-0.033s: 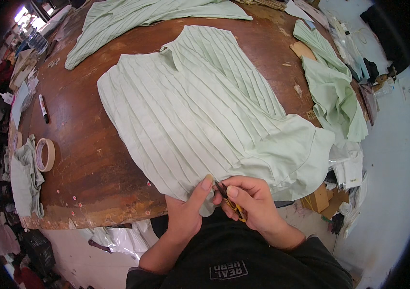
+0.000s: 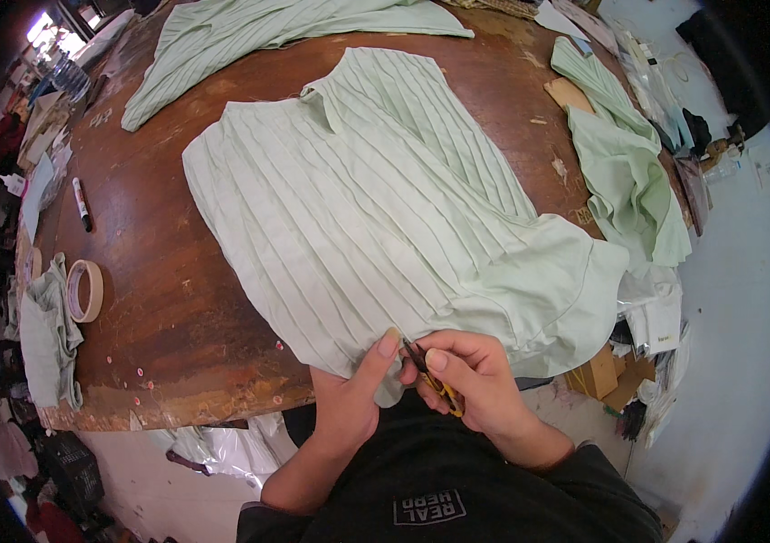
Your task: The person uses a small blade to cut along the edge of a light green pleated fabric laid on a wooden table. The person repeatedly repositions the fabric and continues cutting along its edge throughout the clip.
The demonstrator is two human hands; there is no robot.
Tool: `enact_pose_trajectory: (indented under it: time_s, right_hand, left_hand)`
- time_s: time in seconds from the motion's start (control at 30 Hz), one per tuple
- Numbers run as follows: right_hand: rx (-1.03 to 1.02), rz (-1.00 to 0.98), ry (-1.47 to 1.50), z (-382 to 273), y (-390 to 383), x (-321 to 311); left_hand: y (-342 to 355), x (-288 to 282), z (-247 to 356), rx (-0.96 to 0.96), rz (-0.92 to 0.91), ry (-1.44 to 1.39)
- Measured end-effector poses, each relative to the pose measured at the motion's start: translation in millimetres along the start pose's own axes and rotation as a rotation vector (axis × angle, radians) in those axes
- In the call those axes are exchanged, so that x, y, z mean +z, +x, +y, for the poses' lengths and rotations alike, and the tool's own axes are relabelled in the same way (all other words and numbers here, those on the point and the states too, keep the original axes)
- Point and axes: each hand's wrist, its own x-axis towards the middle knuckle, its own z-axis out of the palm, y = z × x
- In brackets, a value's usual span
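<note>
A pale green pleated garment (image 2: 340, 217) lies spread on the brown wooden table, its near edge hanging over the front. My left hand (image 2: 351, 398) pinches that edge, thumb on top of the cloth and fingers mostly hidden beneath it. In my right hand (image 2: 484, 385) is a pair of yellow-and-black thread snips (image 2: 437, 385). Their dark tips point up and to the left, close by my left thumb at the fabric edge. Whether the blades touch the cloth or a thread is too small to tell.
Another pleated green piece (image 2: 267, 23) lies at the far edge, and more green cloth (image 2: 625, 172) drapes over the right side. On the left are a marker (image 2: 83, 204), a tape roll (image 2: 85, 291) and a folded garment (image 2: 48, 335). A cardboard box (image 2: 598, 373) stands below, at right.
</note>
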Motion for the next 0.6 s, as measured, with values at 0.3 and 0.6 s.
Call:
enact_pose_trajectory:
  time_s: [0.3,0.6]
  right_hand:
    - [0.009,0.011,0.001,-3.7,6.4,-1.5]
    - [0.025,0.061,-0.078,-4.7,8.4,-1.4]
  left_hand:
    - [4.2,-0.2,0.1,0.014,-0.053,0.000]
    - [4.2,-5.8,-6.5,0.031,-0.021,0.028]
